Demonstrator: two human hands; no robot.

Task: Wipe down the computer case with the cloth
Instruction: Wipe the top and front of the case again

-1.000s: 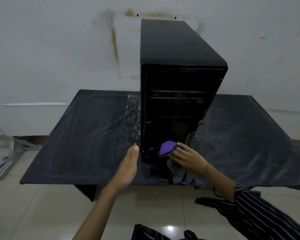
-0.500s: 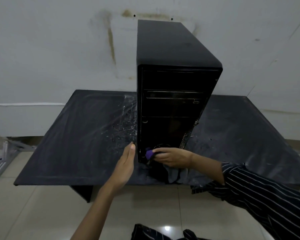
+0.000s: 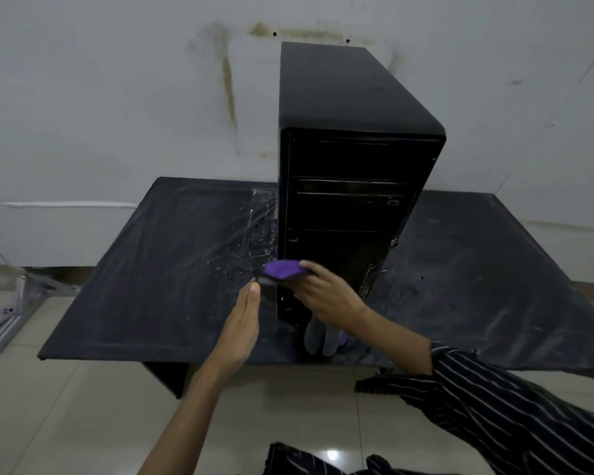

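Observation:
A black tower computer case [image 3: 348, 138] stands upright on a low black table [image 3: 151, 269], its front panel facing me. My right hand [image 3: 326, 296] holds a purple and grey cloth [image 3: 283, 270] against the lower left corner of the front panel; the cloth's grey end hangs down below my wrist. My left hand [image 3: 242, 325] is flat with straight fingers, just left of the case's lower left edge, fingertips near the cloth.
The tabletop is dusty with smeared streaks to the left of the case. A stained white wall rises behind. A metal bracket [image 3: 14, 310] lies on the tiled floor at the left. My striped sleeve [image 3: 494, 406] crosses the lower right.
My right hand has slid the cloth left and slightly up along the bottom of the front panel to its left edge. My left hand has barely moved.

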